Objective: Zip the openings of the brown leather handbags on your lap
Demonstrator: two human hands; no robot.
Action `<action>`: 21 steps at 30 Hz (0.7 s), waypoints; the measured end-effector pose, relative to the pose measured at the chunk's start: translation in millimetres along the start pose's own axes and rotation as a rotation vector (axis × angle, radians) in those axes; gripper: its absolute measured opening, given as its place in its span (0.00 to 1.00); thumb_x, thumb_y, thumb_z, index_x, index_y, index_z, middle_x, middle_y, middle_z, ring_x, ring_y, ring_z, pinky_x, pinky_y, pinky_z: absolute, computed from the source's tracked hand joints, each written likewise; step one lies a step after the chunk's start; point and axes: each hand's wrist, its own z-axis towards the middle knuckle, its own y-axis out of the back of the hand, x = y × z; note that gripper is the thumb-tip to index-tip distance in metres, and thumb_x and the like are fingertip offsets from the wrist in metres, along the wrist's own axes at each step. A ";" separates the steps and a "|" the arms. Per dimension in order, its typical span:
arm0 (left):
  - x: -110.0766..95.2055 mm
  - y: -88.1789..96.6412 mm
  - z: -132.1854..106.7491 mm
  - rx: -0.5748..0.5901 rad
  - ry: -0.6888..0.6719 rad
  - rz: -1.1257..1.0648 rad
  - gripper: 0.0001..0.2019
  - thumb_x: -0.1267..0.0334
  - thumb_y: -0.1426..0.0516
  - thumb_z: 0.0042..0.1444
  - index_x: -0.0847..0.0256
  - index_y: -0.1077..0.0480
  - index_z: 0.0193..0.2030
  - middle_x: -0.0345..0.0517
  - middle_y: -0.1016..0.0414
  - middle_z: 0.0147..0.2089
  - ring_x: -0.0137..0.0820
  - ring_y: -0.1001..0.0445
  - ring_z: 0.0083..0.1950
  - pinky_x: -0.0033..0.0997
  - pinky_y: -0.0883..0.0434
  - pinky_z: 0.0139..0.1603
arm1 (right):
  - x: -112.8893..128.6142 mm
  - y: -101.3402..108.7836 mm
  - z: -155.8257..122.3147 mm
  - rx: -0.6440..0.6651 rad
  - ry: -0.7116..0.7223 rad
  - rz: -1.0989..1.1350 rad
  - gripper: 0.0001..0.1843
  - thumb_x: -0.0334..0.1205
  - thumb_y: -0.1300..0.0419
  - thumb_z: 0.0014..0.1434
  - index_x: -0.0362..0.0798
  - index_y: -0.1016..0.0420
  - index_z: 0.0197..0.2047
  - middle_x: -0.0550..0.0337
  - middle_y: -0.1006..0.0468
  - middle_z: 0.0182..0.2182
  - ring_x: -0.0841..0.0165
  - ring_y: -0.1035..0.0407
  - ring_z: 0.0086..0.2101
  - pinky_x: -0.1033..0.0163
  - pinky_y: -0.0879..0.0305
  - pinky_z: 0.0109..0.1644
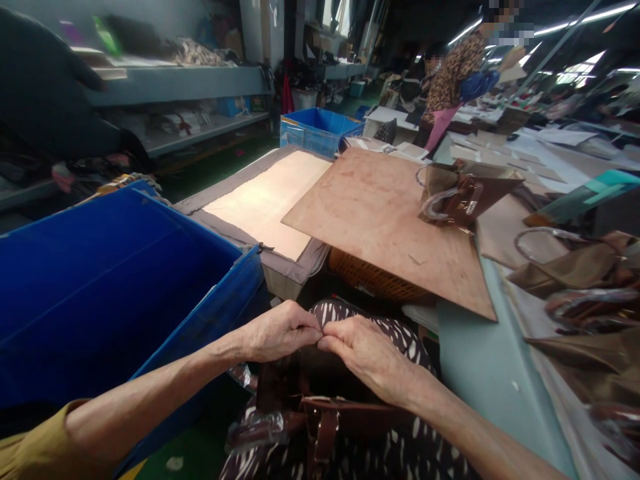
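Note:
A dark brown leather handbag [327, 417] lies on my lap, over black-and-white patterned cloth [415, 340]. My left hand [290, 330] pinches at the bag's far upper edge, thumb against fingers. Right beside it, my right hand [363, 347] is closed the same way, and the fingertips of both hands nearly touch. What exactly lies between the fingertips is hidden. A handle wrapped in clear plastic [260, 430] sticks out on the bag's left. On its near side a strap with metal fittings [326, 433] shows.
A large blue bin [200, 293] stands at my left. Ahead, a brown board [365, 207] carries another handbag [453, 197], beside a lit pale panel [270, 197]. More bags [575, 267] lie on the right-hand table. A person in a leopard-print top [450, 73] stands farther back.

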 end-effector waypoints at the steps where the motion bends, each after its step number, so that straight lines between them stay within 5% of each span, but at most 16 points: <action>1: 0.4 0.0 -0.7 -0.006 0.006 -0.014 0.16 0.59 0.51 0.57 0.67 0.33 0.24 0.35 0.47 0.21 0.21 0.50 0.24 0.21 0.50 0.22 | 1.4 -0.6 1.3 0.001 -0.003 -0.006 0.16 0.39 0.48 0.59 0.46 0.32 0.22 0.66 0.36 0.18 0.75 0.45 0.22 0.68 0.54 0.26; 9: 12.2 22.3 -22.0 0.022 0.171 -0.362 0.25 0.44 0.54 0.56 0.66 0.29 0.35 0.38 0.39 0.24 0.23 0.43 0.24 0.20 0.45 0.23 | -0.6 -1.4 5.2 0.006 -0.052 0.008 0.17 0.40 0.48 0.58 0.45 0.38 0.19 0.66 0.37 0.18 0.75 0.43 0.23 0.68 0.54 0.27; 14: 15.7 30.3 -34.4 -0.016 0.191 -0.427 0.21 0.48 0.47 0.53 0.68 0.29 0.34 0.43 0.33 0.28 0.27 0.37 0.30 0.22 0.39 0.29 | -4.8 -3.8 8.6 0.020 -0.070 0.034 0.18 0.41 0.49 0.58 0.45 0.38 0.19 0.65 0.35 0.19 0.74 0.43 0.23 0.68 0.54 0.27; 21: 17.4 19.6 -30.3 -0.006 0.265 -0.297 0.17 0.53 0.46 0.51 0.68 0.26 0.33 0.38 0.38 0.21 0.23 0.43 0.24 0.21 0.45 0.23 | -0.9 -5.1 7.2 0.010 -0.066 -0.009 0.19 0.42 0.49 0.59 0.45 0.37 0.19 0.65 0.35 0.18 0.74 0.43 0.22 0.67 0.55 0.26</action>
